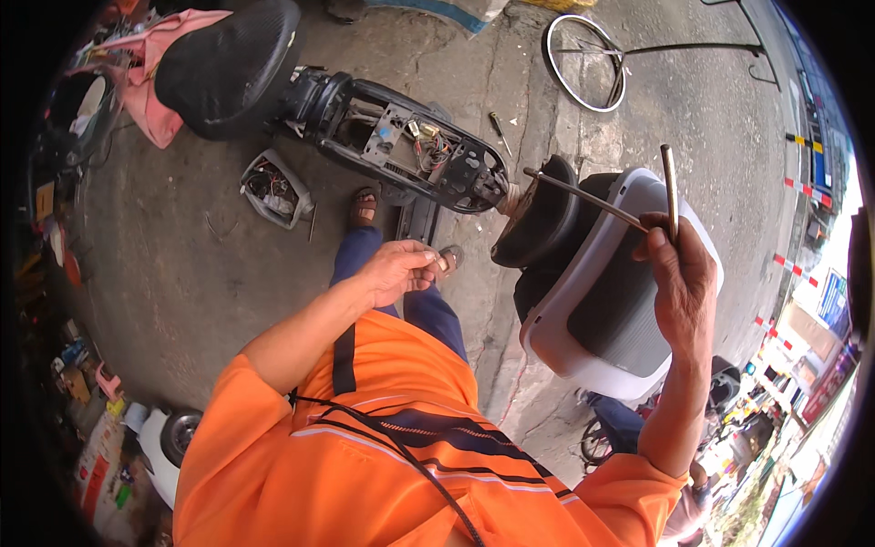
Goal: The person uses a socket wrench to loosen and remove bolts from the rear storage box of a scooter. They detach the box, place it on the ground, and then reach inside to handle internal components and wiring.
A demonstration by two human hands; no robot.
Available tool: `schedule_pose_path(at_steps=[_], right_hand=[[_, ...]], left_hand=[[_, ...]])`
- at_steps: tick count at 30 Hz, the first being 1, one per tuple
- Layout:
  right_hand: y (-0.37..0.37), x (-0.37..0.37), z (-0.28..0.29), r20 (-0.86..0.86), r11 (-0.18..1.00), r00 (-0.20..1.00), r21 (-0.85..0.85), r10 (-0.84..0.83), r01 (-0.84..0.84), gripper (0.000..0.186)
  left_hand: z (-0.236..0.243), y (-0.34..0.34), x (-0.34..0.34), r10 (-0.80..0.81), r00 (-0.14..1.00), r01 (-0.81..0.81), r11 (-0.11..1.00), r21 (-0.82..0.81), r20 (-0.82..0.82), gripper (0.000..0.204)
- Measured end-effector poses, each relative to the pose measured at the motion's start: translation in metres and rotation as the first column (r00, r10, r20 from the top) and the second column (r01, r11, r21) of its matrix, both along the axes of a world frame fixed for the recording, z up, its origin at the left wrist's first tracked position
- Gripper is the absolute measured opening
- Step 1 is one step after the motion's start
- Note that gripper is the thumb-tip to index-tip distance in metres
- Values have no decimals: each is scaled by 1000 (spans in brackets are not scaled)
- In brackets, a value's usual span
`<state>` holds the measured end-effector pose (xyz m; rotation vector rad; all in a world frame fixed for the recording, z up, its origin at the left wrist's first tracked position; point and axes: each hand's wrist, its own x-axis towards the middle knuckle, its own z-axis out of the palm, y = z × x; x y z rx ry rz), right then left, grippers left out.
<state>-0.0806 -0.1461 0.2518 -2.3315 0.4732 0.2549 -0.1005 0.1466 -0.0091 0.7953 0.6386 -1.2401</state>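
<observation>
Metal tool, rod-like, is held just past the right end of the stripped scooter body, the landmark for all places here. That body lies long and dark, its open top showing loose wires and pale connectors. Beyond its right end, nearer the wearer, sits a bulky grey-white shell with a dark ribbed panel, and a black cushion lies between the two. At the body's left end is a broad black seat, with pink cloth farther left. Well off to the body's upper right lies a pale-rimmed wheel. Below the body's left half, an open grey housing holds wires and dark parts. Both hands are raised and well apart: the right hand, over the shell, grips the tool between thumb and fingers, while the left hand, below the body, has its fingers bunched; whether they pinch something small, I cannot tell. Just above the body's right half lies a screwdriver.
</observation>
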Motion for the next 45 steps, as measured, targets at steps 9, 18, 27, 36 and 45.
schedule_pose_path(at_steps=[9,18,27,36,45], right_hand=[[6,6,-54,-69,942,968,-224,241,-251,27],[10,18,-71,-232,820,879,-321,417,-473,26],[3,32,-85,-182,724,807,-364,562,-586,27],[4,33,-94,-140,607,751,-503,645,-615,34],[13,33,-93,-145,614,752,-489,643,-620,32]], left_hand=[[-113,-69,-99,319,930,-309,948,82,-184,8],[-176,-164,-108,728,652,-731,678,76,-212,15],[-190,-216,-74,899,393,-913,406,32,-192,15],[-198,-235,-71,927,374,-927,374,-23,19,17],[-199,-233,-64,919,395,-918,395,21,8,16]])
